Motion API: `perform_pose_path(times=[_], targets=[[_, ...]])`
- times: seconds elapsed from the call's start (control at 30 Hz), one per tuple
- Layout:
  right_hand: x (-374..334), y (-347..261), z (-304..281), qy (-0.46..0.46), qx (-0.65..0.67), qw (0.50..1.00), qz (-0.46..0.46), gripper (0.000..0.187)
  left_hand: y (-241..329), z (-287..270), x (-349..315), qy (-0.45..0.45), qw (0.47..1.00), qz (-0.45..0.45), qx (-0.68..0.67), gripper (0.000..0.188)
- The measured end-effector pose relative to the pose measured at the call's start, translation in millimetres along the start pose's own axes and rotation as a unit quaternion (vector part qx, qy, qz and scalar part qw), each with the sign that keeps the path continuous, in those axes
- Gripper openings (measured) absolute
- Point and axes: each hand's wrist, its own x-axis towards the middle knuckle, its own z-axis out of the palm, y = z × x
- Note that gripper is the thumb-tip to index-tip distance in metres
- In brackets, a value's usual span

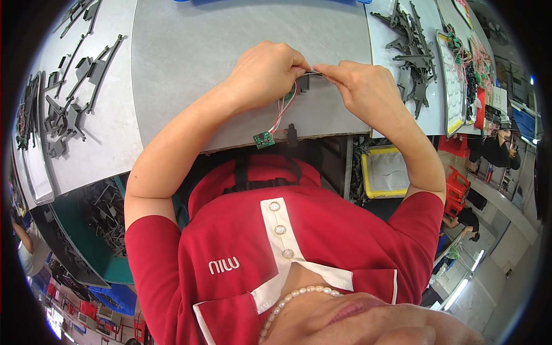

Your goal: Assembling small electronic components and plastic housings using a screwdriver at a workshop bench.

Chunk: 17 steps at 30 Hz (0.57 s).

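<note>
My left hand (265, 72) and my right hand (363, 87) meet over the grey table (190, 52), fingertips pinched close together. Thin wires (283, 110), white and red, run between the fingertips of both hands. Below the fingertips, a dark grey plastic part (305, 84) shows in part; my fingers hide the rest of it. From my left hand the wires hang down to a small green circuit board (264, 140) at the table's near edge. Beside that board a small black piece (292, 135) sits at the edge.
Dark grey plastic parts (92, 72) lie spread on the left, with more piled (414, 57) on the right. Beyond that pile stands a yellow-rimmed tray (455, 86) near wired circuit boards. Another yellow-rimmed tray (385, 172) is below the table. A bin (100, 230) of parts stands lower left.
</note>
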Motion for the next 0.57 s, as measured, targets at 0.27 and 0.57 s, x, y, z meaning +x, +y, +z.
perform_pose_path(times=[0.27, 0.57], targets=[[21.6, -26.2, -23.5, -0.111, -0.206, 0.971, -0.055, 0.017, 4.1, -2.4, -1.0, 0.001, 1.0, -0.02, 0.008, 0.019], [6.1, 0.7, -13.6, -0.045, 0.005, 0.999, -0.003, 0.029, 5.7, -6.2, 0.7, -0.023, 0.999, -0.023, 0.005, 0.02]])
